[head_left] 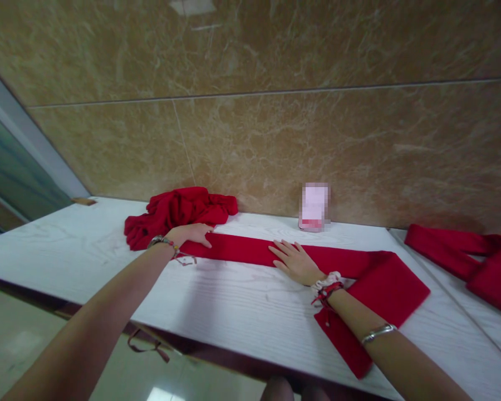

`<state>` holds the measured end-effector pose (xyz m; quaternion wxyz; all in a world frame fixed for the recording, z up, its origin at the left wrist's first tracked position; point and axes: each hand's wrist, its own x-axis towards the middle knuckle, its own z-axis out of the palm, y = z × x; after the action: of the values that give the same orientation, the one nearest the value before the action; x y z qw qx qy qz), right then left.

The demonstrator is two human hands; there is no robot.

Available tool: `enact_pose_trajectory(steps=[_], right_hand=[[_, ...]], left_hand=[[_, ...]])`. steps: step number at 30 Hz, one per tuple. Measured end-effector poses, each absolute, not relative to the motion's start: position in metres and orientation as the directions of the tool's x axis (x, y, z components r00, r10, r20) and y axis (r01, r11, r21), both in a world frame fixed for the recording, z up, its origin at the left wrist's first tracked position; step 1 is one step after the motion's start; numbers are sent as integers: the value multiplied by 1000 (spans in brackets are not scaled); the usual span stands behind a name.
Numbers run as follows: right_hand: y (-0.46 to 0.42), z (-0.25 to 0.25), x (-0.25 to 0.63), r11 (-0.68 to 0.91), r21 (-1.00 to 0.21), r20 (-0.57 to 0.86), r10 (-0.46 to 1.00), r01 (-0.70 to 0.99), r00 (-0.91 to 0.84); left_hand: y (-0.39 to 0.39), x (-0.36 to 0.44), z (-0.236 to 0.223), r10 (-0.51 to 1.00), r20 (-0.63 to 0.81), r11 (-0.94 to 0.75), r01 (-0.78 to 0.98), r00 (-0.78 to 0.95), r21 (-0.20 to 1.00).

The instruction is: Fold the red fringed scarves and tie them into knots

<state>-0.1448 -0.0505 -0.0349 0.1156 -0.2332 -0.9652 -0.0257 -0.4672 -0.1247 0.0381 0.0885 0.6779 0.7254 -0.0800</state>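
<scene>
A long red cloth strip (237,249) lies flat across the white table, its right part folded over at an angle toward the front edge. My right hand (296,262) rests on the strip with fingers spread and palm down. At the strip's left end, my left hand (195,235) lies over the cloth with its fingers stretched out. Beside the left hand, toward the wall, sits a crumpled heap of red cloth (179,209). My right forearm passes over the folded part and covers some of it.
A phone-like object (314,207), partly blurred out, leans on the marbled tile wall (250,139). Another red cloth piece (484,259) lies at the far right, beyond a seam in the white tabletop (250,312). A small wooden block (84,201) sits at the back left corner.
</scene>
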Motion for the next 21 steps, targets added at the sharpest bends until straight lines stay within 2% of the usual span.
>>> enact_pose_trajectory(steps=[3,10,14,16,21], right_hand=[[-52,-34,-145,886,-14,234,454,464,-860],[-55,-27,-147,880,-16,160,470,474,-868],[-56,-24,-148,876,-52,134,481,479,-866],[-56,-22,-150,869,-111,132,495,483,-859],[-63,-13,-164,819,-313,238,559,482,-794]], left_hand=[[-127,-473,51,926,-366,108,994,-92,22],[-148,-478,96,919,-370,185,977,-134,105],[-157,-460,128,922,-379,131,984,-75,123],[-161,-443,141,933,-356,64,997,-44,44],[-180,-405,142,969,-248,-76,954,2,-290]])
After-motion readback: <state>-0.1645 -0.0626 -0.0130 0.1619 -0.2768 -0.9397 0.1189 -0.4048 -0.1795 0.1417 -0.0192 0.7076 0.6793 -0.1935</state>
